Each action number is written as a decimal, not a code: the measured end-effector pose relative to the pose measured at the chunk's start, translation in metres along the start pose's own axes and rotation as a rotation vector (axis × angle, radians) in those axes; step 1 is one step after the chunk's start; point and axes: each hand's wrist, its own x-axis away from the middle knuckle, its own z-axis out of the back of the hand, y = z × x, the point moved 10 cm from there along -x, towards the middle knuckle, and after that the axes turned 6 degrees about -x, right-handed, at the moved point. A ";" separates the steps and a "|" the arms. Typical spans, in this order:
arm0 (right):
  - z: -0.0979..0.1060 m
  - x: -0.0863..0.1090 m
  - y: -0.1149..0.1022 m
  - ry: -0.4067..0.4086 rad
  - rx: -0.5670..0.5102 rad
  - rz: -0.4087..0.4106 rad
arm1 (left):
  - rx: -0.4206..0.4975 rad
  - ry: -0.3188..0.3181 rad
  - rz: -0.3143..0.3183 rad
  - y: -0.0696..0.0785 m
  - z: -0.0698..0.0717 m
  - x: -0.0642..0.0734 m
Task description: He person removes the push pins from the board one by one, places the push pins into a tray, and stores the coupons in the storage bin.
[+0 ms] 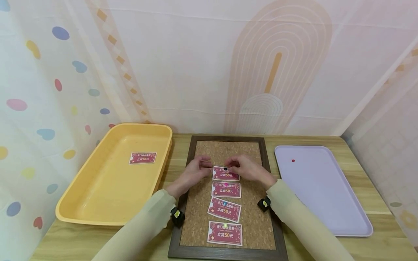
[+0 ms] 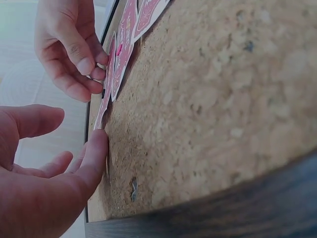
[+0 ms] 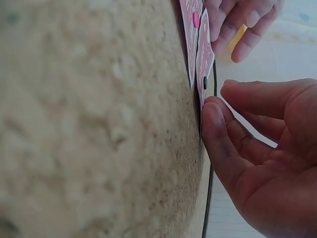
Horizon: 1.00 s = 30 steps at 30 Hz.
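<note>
Several red-and-white paper coupons are pinned in a column on a framed corkboard [image 1: 254, 217]. The top coupon [image 1: 226, 175] has a black pushpin [image 3: 205, 83] near its upper edge. At that coupon's left side is my left hand [image 1: 195, 171], its fingers loosely bent and a fingertip touching the edge. My right hand [image 1: 246, 167] is at the opposite side, thumb and finger at the coupon's edge, just apart from the black pin. Below are a coupon with a pink pin [image 1: 226, 190], a tilted coupon with a blue pin [image 1: 224, 210] and a coupon with a yellow pin [image 1: 225, 233].
On the left stands a yellow plastic tray [image 1: 98, 195] with one coupon [image 1: 142, 158] in it. A lilac tray [image 1: 326, 195] lies on the right, bearing a small red pin [image 1: 293, 160]. A patterned curtain [image 1: 196, 72] hangs behind the wooden table [image 1: 385, 232].
</note>
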 end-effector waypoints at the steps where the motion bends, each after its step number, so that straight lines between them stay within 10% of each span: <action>1: 0.000 0.000 0.001 -0.001 -0.004 -0.006 | -0.002 0.000 0.006 0.000 0.000 0.000; 30: -0.001 -0.009 0.003 -0.030 0.031 -0.082 | 0.078 0.020 -0.008 0.002 -0.007 -0.015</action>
